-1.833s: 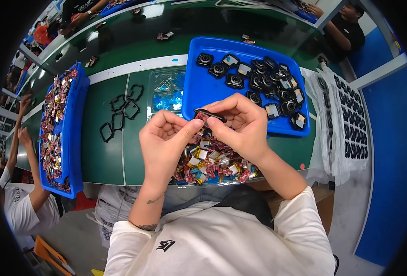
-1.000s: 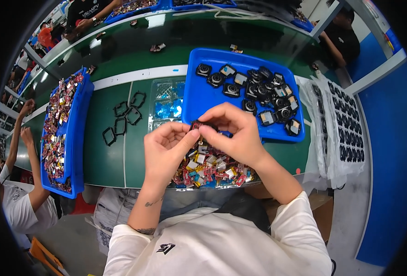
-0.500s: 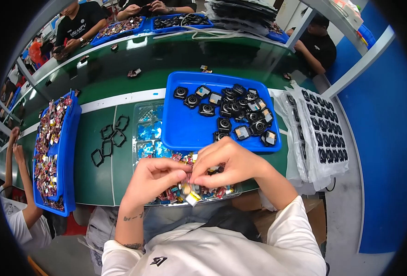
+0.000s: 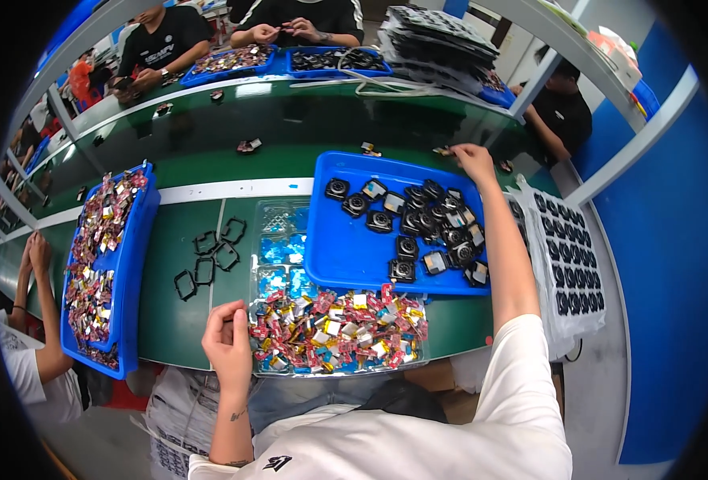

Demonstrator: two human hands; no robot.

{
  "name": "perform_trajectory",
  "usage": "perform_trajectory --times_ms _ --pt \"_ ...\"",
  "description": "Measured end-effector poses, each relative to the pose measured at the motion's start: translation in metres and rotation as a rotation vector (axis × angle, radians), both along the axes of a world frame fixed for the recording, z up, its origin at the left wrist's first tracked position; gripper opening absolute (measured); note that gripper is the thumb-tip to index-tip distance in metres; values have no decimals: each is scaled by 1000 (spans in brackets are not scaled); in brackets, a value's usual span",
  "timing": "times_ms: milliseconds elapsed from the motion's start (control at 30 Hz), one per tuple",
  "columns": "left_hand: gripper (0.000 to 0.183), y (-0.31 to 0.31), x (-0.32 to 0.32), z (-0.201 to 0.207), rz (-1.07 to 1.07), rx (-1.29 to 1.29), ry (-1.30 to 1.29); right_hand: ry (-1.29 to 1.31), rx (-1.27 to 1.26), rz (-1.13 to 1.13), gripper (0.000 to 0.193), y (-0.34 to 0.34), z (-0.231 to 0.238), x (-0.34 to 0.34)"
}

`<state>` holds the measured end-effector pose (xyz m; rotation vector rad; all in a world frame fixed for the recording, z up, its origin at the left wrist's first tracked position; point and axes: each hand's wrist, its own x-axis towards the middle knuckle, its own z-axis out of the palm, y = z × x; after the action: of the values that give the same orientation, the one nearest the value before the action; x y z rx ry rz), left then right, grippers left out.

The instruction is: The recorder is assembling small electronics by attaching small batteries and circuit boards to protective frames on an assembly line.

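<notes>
My right hand (image 4: 475,164) reaches over the far edge of the blue tray (image 4: 346,272) to the green conveyor belt. Its fingers pinch a small circuit board with a yellowish part (image 4: 442,150), low over the belt surface. Black square watch cases (image 4: 379,222) lie in the tray, several with a pale cell in them. My left hand (image 4: 227,340) is curled closed beside the clear plastic tray's pile of small red circuit boards with white and yellow cells (image 4: 338,332); what its fingers may hold is hidden.
Black square frames (image 4: 204,270) lie on the green bench, left of blue film pieces (image 4: 274,250). A long blue bin (image 4: 147,240) of circuit boards stands further left. Sheets of black parts (image 4: 570,248) are at right. Co-workers sit across the belt; another person's hands (image 4: 37,252) are at far left.
My right hand has left the pile and stretched far right to the belt with the board. My left hand has drawn back leftward and curled. The view has shifted.
</notes>
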<state>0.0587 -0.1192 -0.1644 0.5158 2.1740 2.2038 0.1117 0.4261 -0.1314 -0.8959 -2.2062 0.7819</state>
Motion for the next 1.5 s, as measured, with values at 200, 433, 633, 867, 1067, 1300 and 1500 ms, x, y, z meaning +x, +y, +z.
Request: perform_trajectory --times_ms 200,433,633,867,1067,1300,1500 --pt "11 3 -2 7 -64 -36 -35 -118 -91 150 24 24 -24 5" --pt "17 -2 -6 9 -129 -81 43 24 128 188 29 -96 46 24" --pt "7 14 -11 35 -102 -386 344 21 205 771 15 -284 73 71" --pt "13 32 -45 56 -467 -690 496 143 138 867 14 -334 46 71" --pt "15 33 -39 71 -290 -498 505 210 45 800 13 -341 45 64" --pt "17 46 0 71 -688 186 67 346 -843 755 28 -358 42 61" --pt "17 49 17 73 -595 206 10 491 -952 794 23 -361 32 65"
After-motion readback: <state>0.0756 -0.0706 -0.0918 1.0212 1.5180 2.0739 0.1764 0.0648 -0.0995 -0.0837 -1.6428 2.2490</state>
